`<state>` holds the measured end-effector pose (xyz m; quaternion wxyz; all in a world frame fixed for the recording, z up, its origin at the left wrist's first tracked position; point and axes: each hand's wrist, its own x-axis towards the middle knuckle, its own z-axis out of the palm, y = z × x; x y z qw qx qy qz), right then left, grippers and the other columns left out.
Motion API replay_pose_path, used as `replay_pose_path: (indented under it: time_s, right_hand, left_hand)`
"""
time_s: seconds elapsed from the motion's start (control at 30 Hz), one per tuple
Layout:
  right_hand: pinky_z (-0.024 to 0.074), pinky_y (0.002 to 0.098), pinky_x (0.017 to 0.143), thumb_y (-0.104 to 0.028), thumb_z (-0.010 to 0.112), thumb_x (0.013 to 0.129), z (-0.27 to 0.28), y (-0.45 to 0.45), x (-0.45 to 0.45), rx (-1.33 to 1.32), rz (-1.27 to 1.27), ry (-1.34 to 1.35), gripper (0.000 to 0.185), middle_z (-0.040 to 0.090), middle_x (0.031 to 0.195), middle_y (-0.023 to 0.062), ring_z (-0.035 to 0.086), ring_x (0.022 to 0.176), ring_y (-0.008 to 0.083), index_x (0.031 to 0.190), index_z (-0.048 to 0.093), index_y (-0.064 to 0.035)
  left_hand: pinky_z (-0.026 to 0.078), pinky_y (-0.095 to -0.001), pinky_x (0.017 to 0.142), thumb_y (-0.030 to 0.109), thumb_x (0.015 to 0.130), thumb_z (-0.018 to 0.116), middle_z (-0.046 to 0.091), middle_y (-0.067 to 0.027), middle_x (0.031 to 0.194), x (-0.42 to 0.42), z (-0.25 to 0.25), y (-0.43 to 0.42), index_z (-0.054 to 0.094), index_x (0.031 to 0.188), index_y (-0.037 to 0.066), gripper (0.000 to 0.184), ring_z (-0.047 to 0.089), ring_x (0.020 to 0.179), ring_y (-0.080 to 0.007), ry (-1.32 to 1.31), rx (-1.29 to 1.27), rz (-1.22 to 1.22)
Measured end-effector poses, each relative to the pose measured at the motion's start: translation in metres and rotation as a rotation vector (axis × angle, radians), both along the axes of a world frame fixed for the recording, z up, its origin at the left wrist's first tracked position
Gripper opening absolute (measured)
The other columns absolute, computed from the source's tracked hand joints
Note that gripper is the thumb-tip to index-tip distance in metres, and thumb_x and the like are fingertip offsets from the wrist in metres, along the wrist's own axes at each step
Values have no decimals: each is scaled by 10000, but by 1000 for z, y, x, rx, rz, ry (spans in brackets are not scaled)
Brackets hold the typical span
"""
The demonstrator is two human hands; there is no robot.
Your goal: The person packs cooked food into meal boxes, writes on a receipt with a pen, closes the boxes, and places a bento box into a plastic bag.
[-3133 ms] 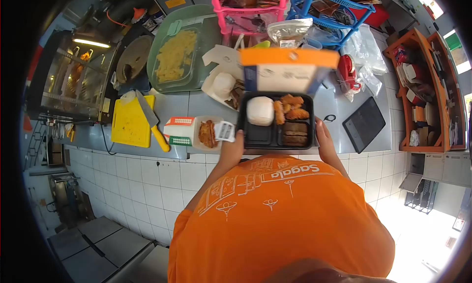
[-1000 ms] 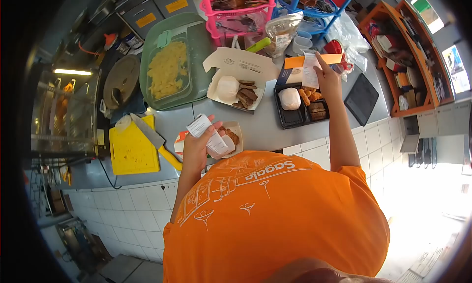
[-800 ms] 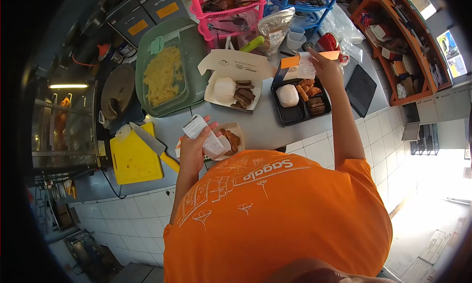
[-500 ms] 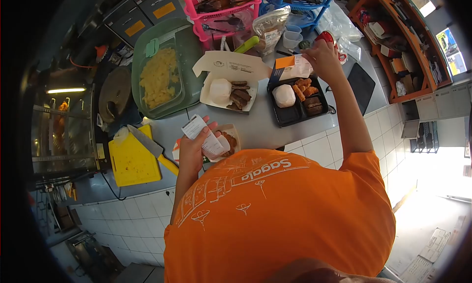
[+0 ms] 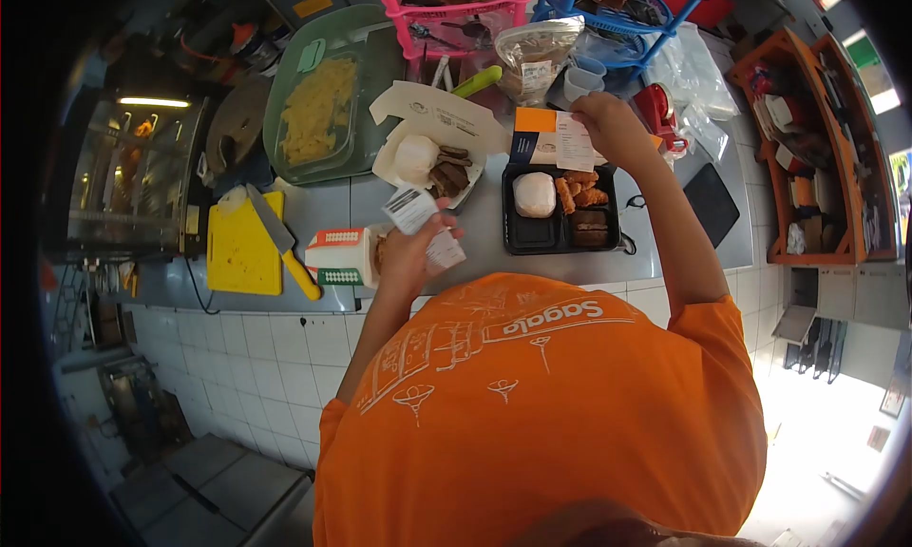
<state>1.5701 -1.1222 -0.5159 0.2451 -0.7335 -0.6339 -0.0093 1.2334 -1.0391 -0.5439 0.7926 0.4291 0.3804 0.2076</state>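
Head view showed the white receipt (image 5: 574,148) against the raised lid (image 5: 535,136) of the black tray (image 5: 534,233), its upper edge pinched by the right hand (image 5: 610,129). The left hand (image 5: 414,254) grasped printed paper (image 5: 410,209). On the bench (image 5: 643,248), 1 open carton (image 5: 425,107) sat left of the tray.

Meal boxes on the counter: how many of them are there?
3: the white carton, the black tray to its right, and the red-and-green patterned box, partly hidden by the left hand.
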Motion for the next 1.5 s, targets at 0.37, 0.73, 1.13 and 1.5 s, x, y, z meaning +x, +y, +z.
replay_pose_path:
  time_s: [0.37,0.73,1.13,1.5]
  right_hand:
    - [448,422,708,-132,566,849,-1,1,14,-2,195,77,127,586,802,146,580,808,337,935,615,-53]
    - [426,447,768,-160,530,877,-4,8,25,-62,223,35,149,628,859,120,593,851,328,978,602,-76]
    - [430,439,742,-249,551,872,17,10,41,-175,319,77,198,639,815,112,609,788,289,967,599,-82]
    - [469,391,743,-518,535,841,29,15,71,-363,237,262,489,656,897,144,626,816,300,988,635,-63]
  left_hand:
    - [493,-285,780,83,831,661,607,-70,949,171,-65,-47,513,990,24,225,602,896,-154,-59,310,60]
    - [515,-269,618,120,818,688,576,-81,825,171,-54,-67,477,884,14,245,617,739,-150,37,434,118]
    - [470,-235,545,139,820,687,565,-59,763,169,-39,-74,493,841,14,232,569,626,-102,118,485,170]
    - [454,-236,556,140,810,698,567,-28,696,176,-37,-74,518,803,29,212,566,612,-87,57,489,317]
